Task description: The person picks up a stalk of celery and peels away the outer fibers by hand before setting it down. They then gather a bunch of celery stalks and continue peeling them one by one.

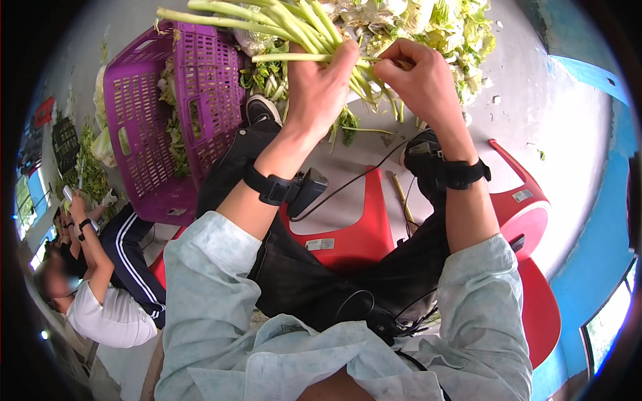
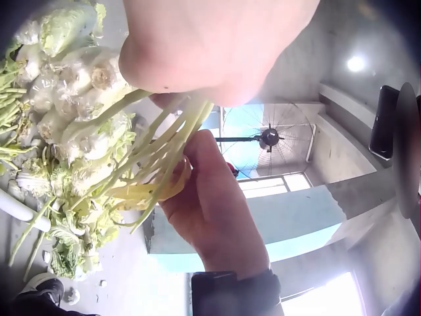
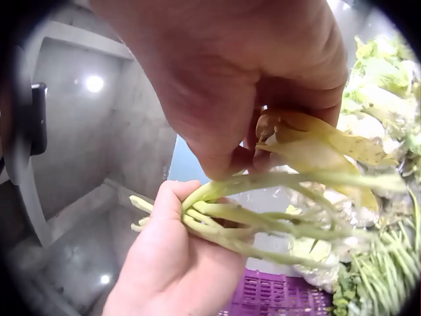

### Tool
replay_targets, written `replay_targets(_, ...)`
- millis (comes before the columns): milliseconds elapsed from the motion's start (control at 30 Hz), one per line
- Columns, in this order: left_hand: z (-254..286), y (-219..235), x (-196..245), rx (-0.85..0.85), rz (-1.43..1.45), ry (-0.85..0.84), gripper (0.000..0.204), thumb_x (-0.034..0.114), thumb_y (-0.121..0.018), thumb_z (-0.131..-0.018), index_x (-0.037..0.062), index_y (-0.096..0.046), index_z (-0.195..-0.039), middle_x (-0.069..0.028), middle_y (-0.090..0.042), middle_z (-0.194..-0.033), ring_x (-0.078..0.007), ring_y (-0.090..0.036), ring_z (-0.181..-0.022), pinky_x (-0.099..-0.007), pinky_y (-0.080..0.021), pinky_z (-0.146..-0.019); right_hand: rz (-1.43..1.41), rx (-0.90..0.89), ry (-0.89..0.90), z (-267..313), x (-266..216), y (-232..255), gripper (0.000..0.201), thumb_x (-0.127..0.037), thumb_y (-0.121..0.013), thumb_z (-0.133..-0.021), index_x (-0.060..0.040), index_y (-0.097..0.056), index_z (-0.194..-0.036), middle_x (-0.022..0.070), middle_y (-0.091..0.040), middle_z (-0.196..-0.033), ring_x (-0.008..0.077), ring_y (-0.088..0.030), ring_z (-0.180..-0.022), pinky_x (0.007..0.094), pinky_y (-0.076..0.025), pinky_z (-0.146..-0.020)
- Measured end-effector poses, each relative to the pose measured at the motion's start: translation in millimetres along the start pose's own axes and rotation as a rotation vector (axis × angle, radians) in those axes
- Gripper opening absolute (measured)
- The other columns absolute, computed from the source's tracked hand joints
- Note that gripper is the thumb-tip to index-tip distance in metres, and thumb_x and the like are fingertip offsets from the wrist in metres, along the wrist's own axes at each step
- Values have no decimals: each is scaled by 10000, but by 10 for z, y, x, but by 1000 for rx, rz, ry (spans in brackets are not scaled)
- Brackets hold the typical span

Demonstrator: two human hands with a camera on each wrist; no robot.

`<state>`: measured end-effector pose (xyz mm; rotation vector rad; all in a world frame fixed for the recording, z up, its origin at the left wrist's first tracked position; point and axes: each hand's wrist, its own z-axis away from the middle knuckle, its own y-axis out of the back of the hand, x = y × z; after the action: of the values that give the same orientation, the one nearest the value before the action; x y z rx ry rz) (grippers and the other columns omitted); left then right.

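Gripping green stalks (image 1: pixel 294 23) in my left hand (image 1: pixel 315 92), up over floor (image 1: pixel 521 100); right hand (image 1: pixel 424 80) close by, pinching yellowed leaf (image 3: pixel 309 141). I want snug hold, no crushing: brace stalks near right fingers, ease leaf off slowly, so sound stalks don't snap.

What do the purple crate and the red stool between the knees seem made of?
The purple crate looks like moulded plastic, fairly matt: even colour, regular slots through thin walls. The red stool seems smooth, slightly shiny plastic, by its rounded edges; painted metal is possible.
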<state>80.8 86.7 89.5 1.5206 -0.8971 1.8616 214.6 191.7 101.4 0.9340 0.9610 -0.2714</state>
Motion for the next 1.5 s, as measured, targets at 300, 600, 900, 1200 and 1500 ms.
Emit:
replay_targets(300,145,-97,0,153,-30,-89,56,61,-639,-960,30,-593,-951,23,-553,-908,-58,-492,-783,-241,-424,-689,-580,-34,-325,-27,93,-89,256,-226,-630,-961,16,-711,-986,19,-649,-872,87,-573,-775,240,-471,-720)
replay_targets(600,-71,111,14,53,385,332,207,114,-661,-928,43,-549,-1088,-83,-607,-956,-214,-654,-887,-364,-567,-818,-603,64,-108,-154,303,319,297,-193,-631,-1023,-22,-694,-1257,76,-731,-1074,109,-666,-957,222,-524,-870)
replay_targets(900,-44,81,40,-116,513,477,268,130,-663,-962,34,-584,-1200,-94,-657,-988,-227,-693,-901,-374,-598,-846,364,665,57,-224,783,885,332,-249,-691,-881,-133,-770,-1182,144,-758,-1086,320,-717,-973,408,-551,-897)
replay_targets(1200,-46,63,-50,-182,474,511,200,219,-677,-1000,61,-617,-1109,-33,-642,-950,-199,-688,-889,-369,-595,-816,-314,8,89,-134,328,426,283,-232,-684,-975,-28,-730,-1166,55,-745,-1032,129,-681,-961,267,-521,-880)
replay_targets(1500,-122,148,0,-127,718,530,210,251,-662,-1015,56,-609,-958,-80,-644,-984,-238,-646,-1062,-390,-525,-998,-432,-506,-27,-1,89,340,401,-313,-677,-992,-7,-653,-1249,57,-712,-1075,130,-635,-1013,286,-494,-941)
